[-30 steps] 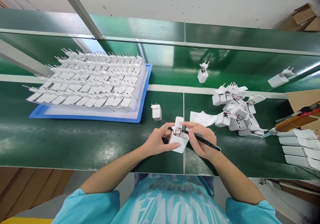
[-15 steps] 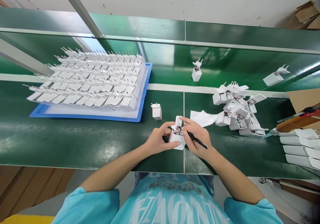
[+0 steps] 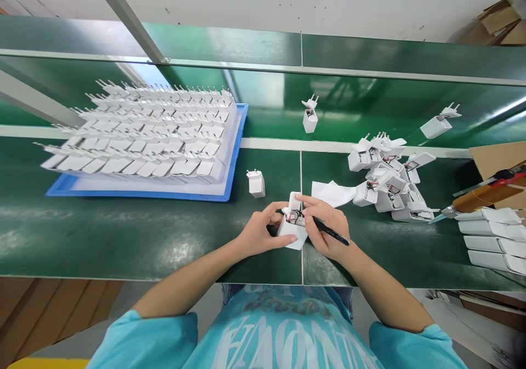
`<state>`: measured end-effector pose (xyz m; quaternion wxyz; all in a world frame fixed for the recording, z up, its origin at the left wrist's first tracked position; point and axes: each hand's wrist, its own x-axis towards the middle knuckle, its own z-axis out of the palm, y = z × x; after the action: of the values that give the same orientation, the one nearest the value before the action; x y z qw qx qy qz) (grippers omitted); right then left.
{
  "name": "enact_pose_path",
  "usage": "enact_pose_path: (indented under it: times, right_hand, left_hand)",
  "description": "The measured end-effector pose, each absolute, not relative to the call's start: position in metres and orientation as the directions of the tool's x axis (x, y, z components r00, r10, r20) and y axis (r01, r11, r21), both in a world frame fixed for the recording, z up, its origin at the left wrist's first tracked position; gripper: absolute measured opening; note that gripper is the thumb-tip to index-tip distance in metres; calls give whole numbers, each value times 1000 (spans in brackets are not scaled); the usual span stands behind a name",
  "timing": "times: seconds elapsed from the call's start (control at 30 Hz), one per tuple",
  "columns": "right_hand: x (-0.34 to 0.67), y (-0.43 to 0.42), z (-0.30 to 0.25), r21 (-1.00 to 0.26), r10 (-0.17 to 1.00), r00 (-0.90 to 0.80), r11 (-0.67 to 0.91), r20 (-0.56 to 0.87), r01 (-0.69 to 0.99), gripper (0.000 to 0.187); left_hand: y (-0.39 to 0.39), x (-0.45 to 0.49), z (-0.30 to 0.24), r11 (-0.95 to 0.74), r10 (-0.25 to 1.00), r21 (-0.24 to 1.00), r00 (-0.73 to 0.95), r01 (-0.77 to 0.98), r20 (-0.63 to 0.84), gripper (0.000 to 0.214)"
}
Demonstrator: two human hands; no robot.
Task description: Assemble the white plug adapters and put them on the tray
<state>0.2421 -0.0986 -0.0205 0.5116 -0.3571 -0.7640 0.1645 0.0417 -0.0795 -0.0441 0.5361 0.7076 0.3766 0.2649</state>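
My left hand (image 3: 258,232) grips a white charger housing (image 3: 292,234) at the near edge of the green bench (image 3: 123,232). The housing's plug cap (image 3: 294,201) stands tipped open, with red and black wires showing inside. My right hand (image 3: 329,226) holds a thin black tool (image 3: 331,232) like a pen, its tip poking into the open housing. One closed white charger (image 3: 256,183) stands just beyond my left hand.
A blue tray (image 3: 230,177) at left carries rows of white chargers (image 3: 143,133). A heap of open chargers (image 3: 390,182) and a white cloth (image 3: 332,193) lie right. Two chargers (image 3: 309,117) stand on the far belt. White parts (image 3: 489,237) and cardboard (image 3: 497,158) are far right.
The two chargers on the far belt have drifted left. My right hand has shifted slightly and re-angled the black tool in the housing. My left hand keeps its grip.
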Motion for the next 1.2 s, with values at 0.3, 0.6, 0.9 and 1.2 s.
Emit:
enact_pose_path:
  times: [0.3, 0.6, 0.9, 1.2]
  right_hand:
    - [239, -97, -28, -601, 719, -250, 686, 649, 411, 29]
    - [243, -97, -23, -764, 787, -55, 611, 614, 205, 15]
    - [252, -87, -21, -885, 879, 174, 401, 445, 235, 11]
    - [242, -89, -22, -816, 868, -106, 493, 485, 301, 14]
  left_hand:
    - [-78, 41, -46, -143, 815, 962, 579, 234, -20, 56]
    - [-79, 40, -46, -121, 799, 970, 601, 212, -32, 60]
    - [-61, 28, -47, -794, 582, 343, 465, 502, 667, 36]
    - [-55, 25, -46, -773, 369, 44, 391, 633, 843, 50]
